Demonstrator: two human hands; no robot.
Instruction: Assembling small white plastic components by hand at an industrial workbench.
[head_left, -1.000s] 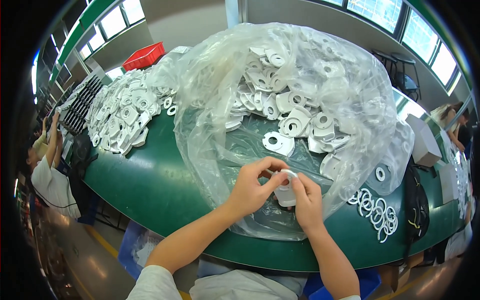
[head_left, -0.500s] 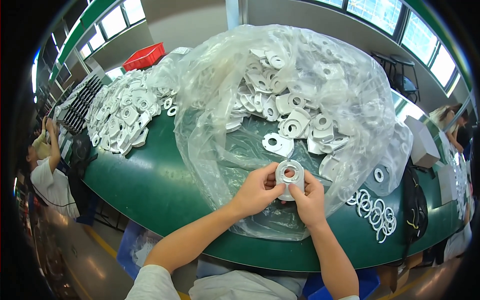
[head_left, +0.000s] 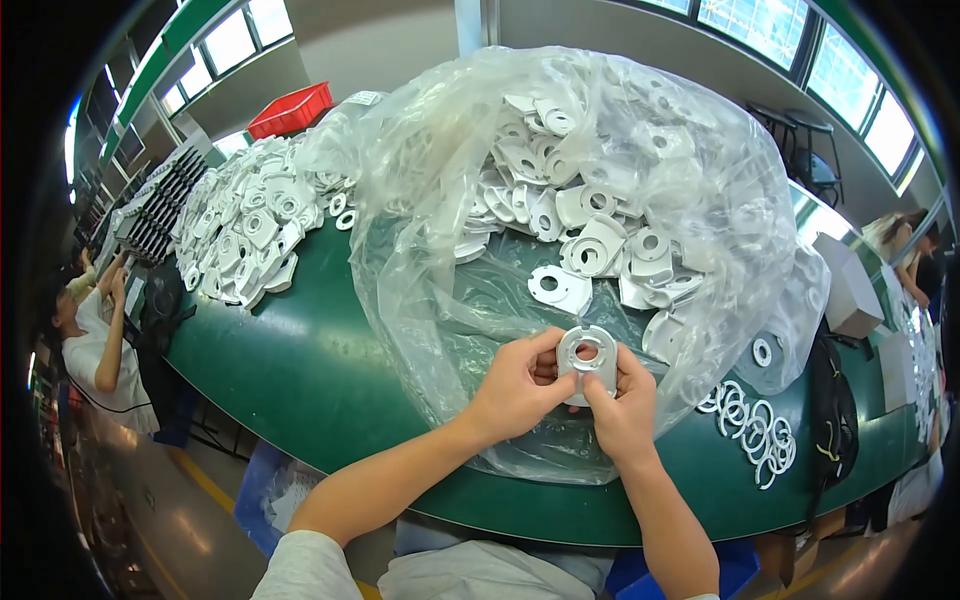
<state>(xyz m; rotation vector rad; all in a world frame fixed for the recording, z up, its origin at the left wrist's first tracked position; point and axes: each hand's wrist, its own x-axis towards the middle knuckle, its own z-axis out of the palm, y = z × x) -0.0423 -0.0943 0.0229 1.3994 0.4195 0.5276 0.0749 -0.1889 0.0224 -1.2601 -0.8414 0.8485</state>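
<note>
Between my two hands I hold a white plastic part (head_left: 588,352) with a round ring and a hole at its top. My left hand (head_left: 520,387) grips its left side, thumb on the front face. On its right side my right hand (head_left: 625,405) closes round the edge, with the thumb pressed low on the front. Both hands are over the front of a large clear plastic bag (head_left: 420,330) that lies open on a green table (head_left: 270,370). Inside the bag, more white parts (head_left: 595,245) are heaped, and a single white part (head_left: 560,288) lies just beyond my hands.
Left on the table is a pile of white parts (head_left: 250,220), with a red bin (head_left: 290,110) behind it. Loose white rings (head_left: 755,430) lie at the right, beside a black bag (head_left: 832,410) and a white box (head_left: 848,285). A person (head_left: 100,340) is at far left.
The white part and my hands have shifted very slightly to the right in the view. The person at the left has lowered their arms somewhat.
</note>
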